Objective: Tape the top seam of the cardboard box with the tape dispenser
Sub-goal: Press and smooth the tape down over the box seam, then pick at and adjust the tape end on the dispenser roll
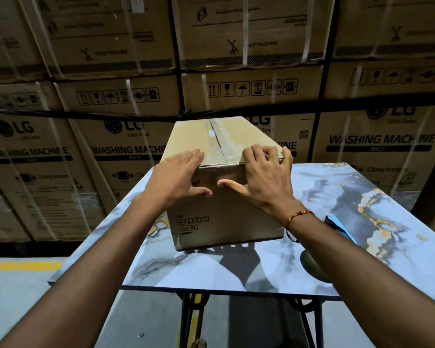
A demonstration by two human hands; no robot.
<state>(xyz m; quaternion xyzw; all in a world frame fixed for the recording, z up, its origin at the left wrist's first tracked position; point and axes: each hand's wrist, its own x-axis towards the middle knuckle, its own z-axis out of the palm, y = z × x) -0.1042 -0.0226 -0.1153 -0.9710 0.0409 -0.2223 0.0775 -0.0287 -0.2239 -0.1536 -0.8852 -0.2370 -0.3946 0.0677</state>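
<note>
Both bare forearms reach forward over the near edge of a marble-patterned blue tabletop (236,272), which rests on a black metal frame. Near its right edge lies a blue-handled object (338,226), half hidden by the right forearm; what it is cannot be told. A red-and-gold thread bracelet (298,217) circles the right wrist. The cardboard box (224,222) stands in the middle of the table, its long side running away toward the far edge. The left hand (177,178) lies spread on the box's near top-left corner, palm down, thumb pressed on the near face. The right hand (259,178) is spread on the near top-right corner, fingers curled on the lid, thumb on the near face. Between the 2 hands runs the top seam (217,139), with glossy clear tape on it. Behind, a wall of strapped LG washing machine cartons (377,144) stands stacked.
</note>
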